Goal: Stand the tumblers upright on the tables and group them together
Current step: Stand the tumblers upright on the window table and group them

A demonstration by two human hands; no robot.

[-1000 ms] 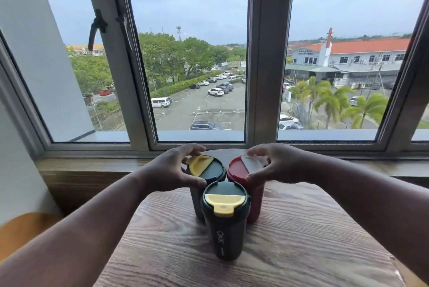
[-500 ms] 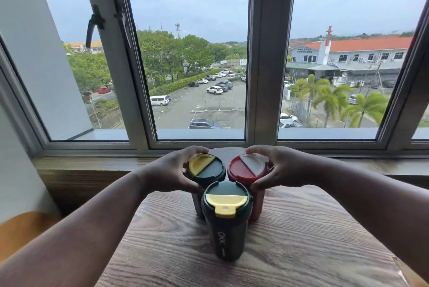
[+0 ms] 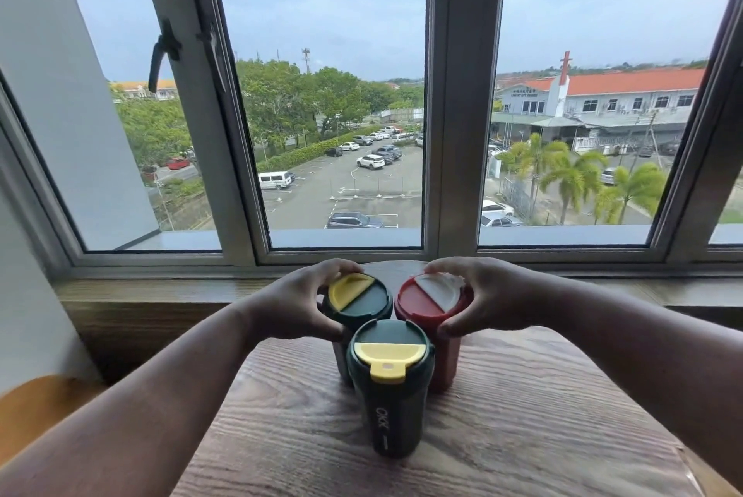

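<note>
Wood-grain bench (image 3: 522,416) carries three upright tumblers touching in a cluster; the left hand (image 3: 293,303) grips the rear green tumbler (image 3: 358,299), the right hand (image 3: 488,299) the red tumbler (image 3: 430,303), seemingly nudging them against the front green tumbler (image 3: 392,388).

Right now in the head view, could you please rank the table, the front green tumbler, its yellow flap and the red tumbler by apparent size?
1. Table.
2. Front green tumbler, though nearness to the camera enlarges it; the partly hidden red tumbler may match it.
3. Yellow flap, smallest.
</note>
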